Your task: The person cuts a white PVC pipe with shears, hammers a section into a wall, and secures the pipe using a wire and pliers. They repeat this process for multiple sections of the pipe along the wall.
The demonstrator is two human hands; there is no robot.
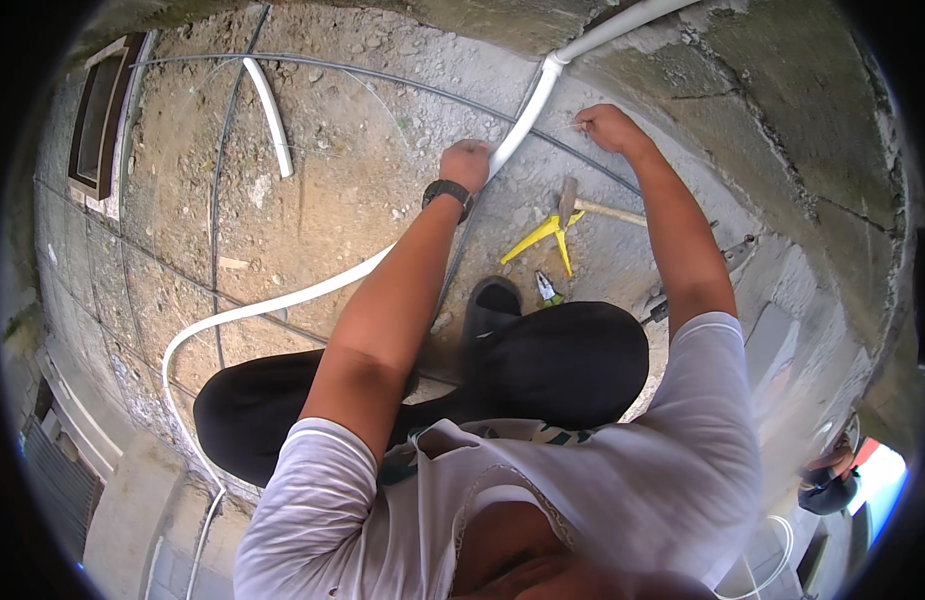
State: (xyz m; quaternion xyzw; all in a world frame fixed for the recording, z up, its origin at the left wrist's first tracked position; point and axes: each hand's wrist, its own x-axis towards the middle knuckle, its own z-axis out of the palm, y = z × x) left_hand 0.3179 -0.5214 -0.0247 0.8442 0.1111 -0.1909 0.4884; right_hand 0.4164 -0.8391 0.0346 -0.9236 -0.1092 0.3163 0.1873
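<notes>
My left hand, with a dark watch on its wrist, is closed against a long white pipe; its fingertips are partly hidden. The pipe bends across the ground under my left forearm, and its far end meets a thicker pipe by the wall. Held off to the right of the pipe, my right hand pinches what looks like a thin wire. Below the hands lie a hammer with a wooden handle, a yellow two-handled tool and pliers with green on the handles.
Steel rebar crosses the gravelly ground in a wide grid. A short white pipe piece rests at the far left, near a brown frame. A rough concrete wall rises on the right. Behind, at lower right, another person shows partly.
</notes>
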